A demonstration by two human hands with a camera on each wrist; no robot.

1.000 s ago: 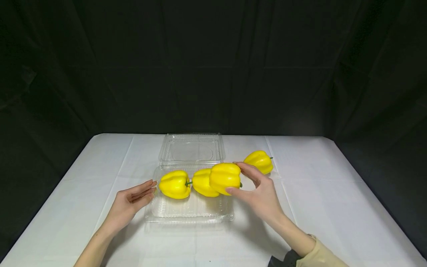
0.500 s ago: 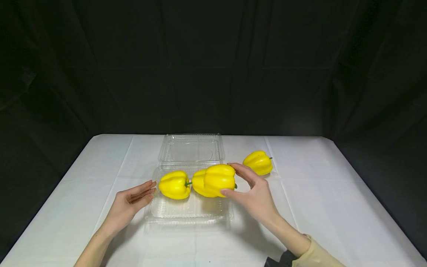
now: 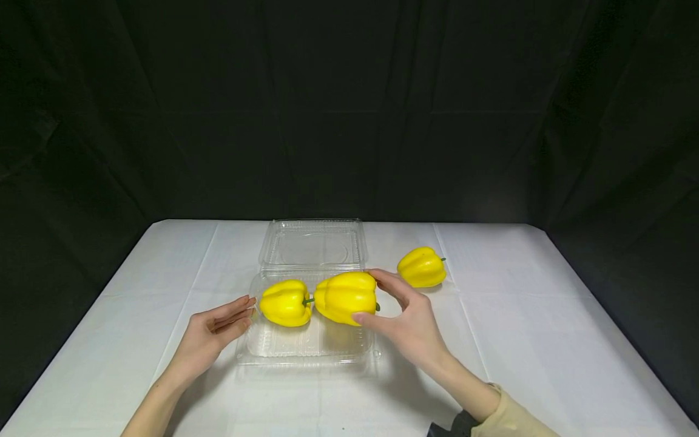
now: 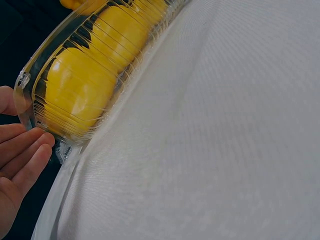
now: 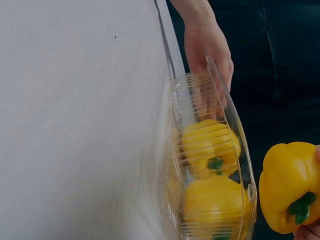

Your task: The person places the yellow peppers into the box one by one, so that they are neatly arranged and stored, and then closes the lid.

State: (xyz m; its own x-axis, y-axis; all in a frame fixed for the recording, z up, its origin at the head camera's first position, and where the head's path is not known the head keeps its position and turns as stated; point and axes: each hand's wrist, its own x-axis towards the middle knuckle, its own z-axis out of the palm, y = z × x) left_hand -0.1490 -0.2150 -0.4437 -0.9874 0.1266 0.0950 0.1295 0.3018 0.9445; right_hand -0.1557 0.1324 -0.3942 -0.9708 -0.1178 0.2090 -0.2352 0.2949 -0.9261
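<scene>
A clear plastic clamshell container holds two yellow bell peppers in its base. The left pepper lies with its stem to the right. Its neighbour shows through the wall in the right wrist view and is mostly hidden in the head view. My right hand grips another yellow bell pepper between thumb and fingers, above the right half of the base and apart from the rim. My left hand touches the container's left side with fairly straight fingers.
The container's lid lies folded back behind the base. One more yellow bell pepper lies on the white tablecloth, to the right of the lid. Dark curtains stand behind and beside the table.
My right hand has moved left with its bell pepper, which now covers most of the pepper behind it. The left hand and container have hardly moved.
</scene>
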